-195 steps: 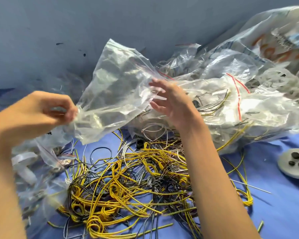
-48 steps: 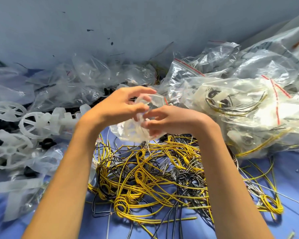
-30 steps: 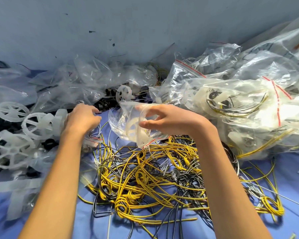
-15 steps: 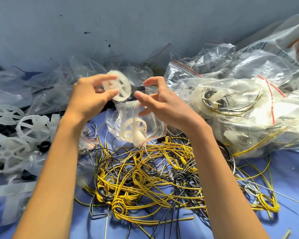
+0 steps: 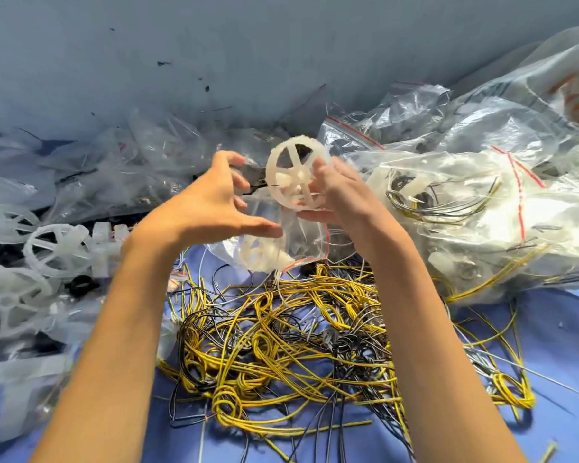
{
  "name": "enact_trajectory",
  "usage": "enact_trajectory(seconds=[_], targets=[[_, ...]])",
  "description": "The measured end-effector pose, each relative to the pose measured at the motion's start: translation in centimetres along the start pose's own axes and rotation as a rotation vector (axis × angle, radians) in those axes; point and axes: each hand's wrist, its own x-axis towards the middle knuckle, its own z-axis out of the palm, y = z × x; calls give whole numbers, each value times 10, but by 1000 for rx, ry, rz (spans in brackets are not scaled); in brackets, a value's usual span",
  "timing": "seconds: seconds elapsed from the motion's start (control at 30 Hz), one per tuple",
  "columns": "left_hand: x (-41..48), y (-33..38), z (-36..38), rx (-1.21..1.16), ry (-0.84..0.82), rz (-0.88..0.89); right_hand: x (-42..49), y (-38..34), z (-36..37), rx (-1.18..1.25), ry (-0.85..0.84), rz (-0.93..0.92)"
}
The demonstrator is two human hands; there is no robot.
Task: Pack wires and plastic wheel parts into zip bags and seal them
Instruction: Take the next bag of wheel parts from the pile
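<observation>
A white spoked plastic wheel (image 5: pixel 297 175) stands upright above the mouth of a small clear zip bag (image 5: pixel 295 238). My right hand (image 5: pixel 343 195) pinches the wheel's right rim, with its thumb under the wheel against the bag's top. Another white wheel (image 5: pixel 258 255) lies inside the bag. My left hand (image 5: pixel 211 208) is just left of the wheel with fingers spread; its thumb lies along the bag's upper edge and grips nothing. Below the bag, a tangle of yellow and black wires (image 5: pixel 281 345) lies on the blue cloth (image 5: pixel 549 329).
Loose white wheels (image 5: pixel 54 248) and black rings (image 5: pixel 81 282) lie at the left among empty clear bags (image 5: pixel 141 175). Filled zip bags with red seal strips (image 5: pixel 465 208) pile up at the right. A grey-blue wall (image 5: pixel 248 45) stands behind.
The wheel has passed from my left hand to my right hand and now sits higher, over the bag's mouth. My left hand has let go and spread open beside the bag.
</observation>
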Motion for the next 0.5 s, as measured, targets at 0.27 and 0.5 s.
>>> enact_trajectory(seconds=[0.27,0.5], targets=[[12,2,24,366,212,-33,2,1,3,24,-83,12],[10,-1,12,158,423,-5,-4,-2,-5,37,-218,-41]])
